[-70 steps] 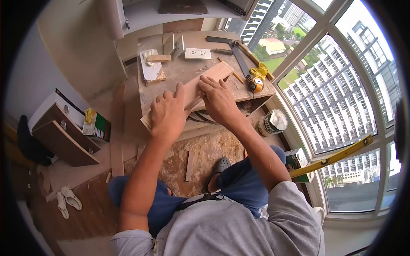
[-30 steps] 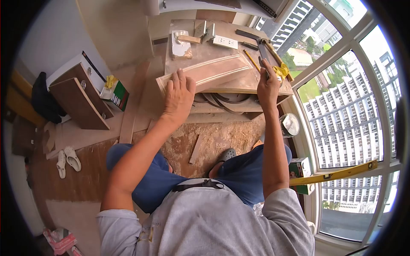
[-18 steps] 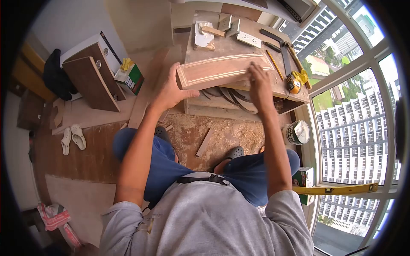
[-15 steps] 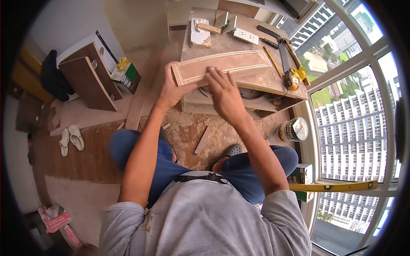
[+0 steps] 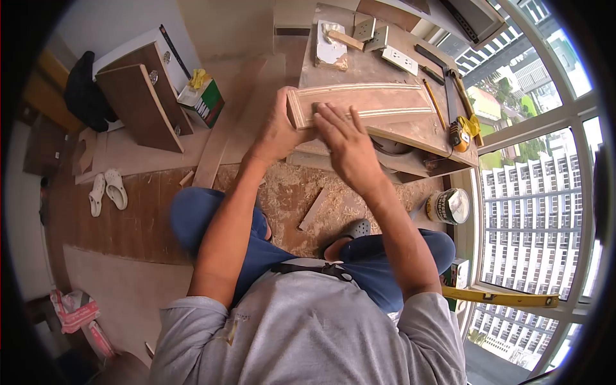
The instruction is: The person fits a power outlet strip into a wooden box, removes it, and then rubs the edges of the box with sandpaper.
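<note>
A long wooden panel (image 5: 391, 101) with pale raised strips along its edges lies partly over the workbench. My left hand (image 5: 280, 128) grips its near left end, thumb along the lower side and fingers behind. My right hand (image 5: 346, 141) is laid over the panel near that end, fingers stretched and close together. Something small and dark shows at its fingertips, pressed to the wood; I cannot make out what it is. The panel's lower edge is partly hidden by the right hand.
On the workbench (image 5: 372, 69) lie a white socket plate (image 5: 400, 60), a pencil (image 5: 435, 102), a tape measure (image 5: 460, 136) and a hammer (image 5: 467, 106). A bucket (image 5: 452, 206) stands by the window. A yellow spirit level (image 5: 507, 297) juts out at right. Shavings and a wood offcut (image 5: 313, 209) litter the floor.
The whole view has shifted, so the bench and panel sit further right. My right hand has slid slightly along the panel toward its left end; my left hand keeps its grip.
</note>
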